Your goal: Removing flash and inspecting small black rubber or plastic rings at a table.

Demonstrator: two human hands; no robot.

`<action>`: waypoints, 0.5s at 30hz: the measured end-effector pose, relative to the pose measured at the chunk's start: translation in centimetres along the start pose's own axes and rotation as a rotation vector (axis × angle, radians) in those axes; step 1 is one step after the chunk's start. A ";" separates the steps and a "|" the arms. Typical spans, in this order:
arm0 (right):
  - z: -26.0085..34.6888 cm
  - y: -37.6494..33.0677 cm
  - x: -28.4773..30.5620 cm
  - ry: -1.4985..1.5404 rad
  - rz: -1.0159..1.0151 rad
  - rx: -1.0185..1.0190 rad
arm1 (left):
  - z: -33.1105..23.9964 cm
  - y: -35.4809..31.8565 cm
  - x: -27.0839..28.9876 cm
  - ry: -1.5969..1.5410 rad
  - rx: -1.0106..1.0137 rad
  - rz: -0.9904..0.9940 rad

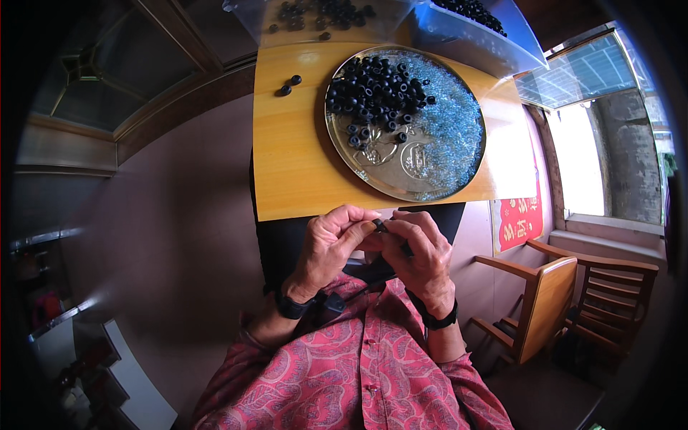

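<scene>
Pinched between the fingertips of our left hand (331,247) and right hand (421,256), a small black ring (378,225) sits just off the near edge of the wooden table (290,154), below the round metal tray (401,179) heaped with black rings (376,89) and blue beads (451,125).

A single head-worn fisheye view looks steeply down from close above the person's chest, facing forward over a small wooden table (301,143) in the upper centre of the frame. Both hands sit near, low centre; straight edges bend toward the dark rim.
</scene>
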State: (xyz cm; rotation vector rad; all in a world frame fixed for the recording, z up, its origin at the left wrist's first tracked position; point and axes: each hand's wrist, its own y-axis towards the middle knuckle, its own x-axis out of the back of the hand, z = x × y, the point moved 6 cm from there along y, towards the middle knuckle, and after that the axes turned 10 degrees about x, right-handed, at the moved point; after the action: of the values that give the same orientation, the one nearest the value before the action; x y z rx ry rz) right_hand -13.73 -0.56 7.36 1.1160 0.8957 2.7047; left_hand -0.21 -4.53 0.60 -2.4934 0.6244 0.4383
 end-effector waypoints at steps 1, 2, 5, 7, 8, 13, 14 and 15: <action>0.1 0.0 -0.1 -0.009 0.016 -0.004 | 0.1 0.0 -0.1 0.001 -0.001 0.001; 0.2 0.0 -0.1 -0.022 0.032 -0.007 | -0.1 0.0 -0.2 0.090 -0.046 -0.017; 0.4 0.1 -0.3 -0.014 0.062 -0.008 | 0.4 -0.1 -0.3 0.179 -0.103 -0.051; 0.6 0.3 -0.3 -0.027 0.079 -0.006 | 0.5 -0.2 -0.3 0.179 -0.114 -0.068; 0.6 0.3 -0.3 -0.013 0.084 -0.019 | 0.4 -0.3 -0.2 0.132 -0.113 -0.062; 0.3 -0.3 -0.1 0.009 -0.015 -0.072 | -0.8 -0.5 -0.7 0.128 -0.096 -0.026; 0.3 -0.4 -0.2 0.012 -0.014 -0.070 | -1.3 -0.5 -0.9 0.153 -0.173 -0.024; 0.2 -0.4 -0.1 0.011 -0.018 -0.072 | -1.3 -0.7 -0.8 0.153 -0.173 -0.027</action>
State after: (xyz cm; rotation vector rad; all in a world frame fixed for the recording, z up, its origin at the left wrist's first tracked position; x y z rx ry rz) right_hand -13.53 -0.12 7.18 1.0747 0.7984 2.7078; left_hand -0.30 -4.49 2.25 -2.7163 0.6347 0.3046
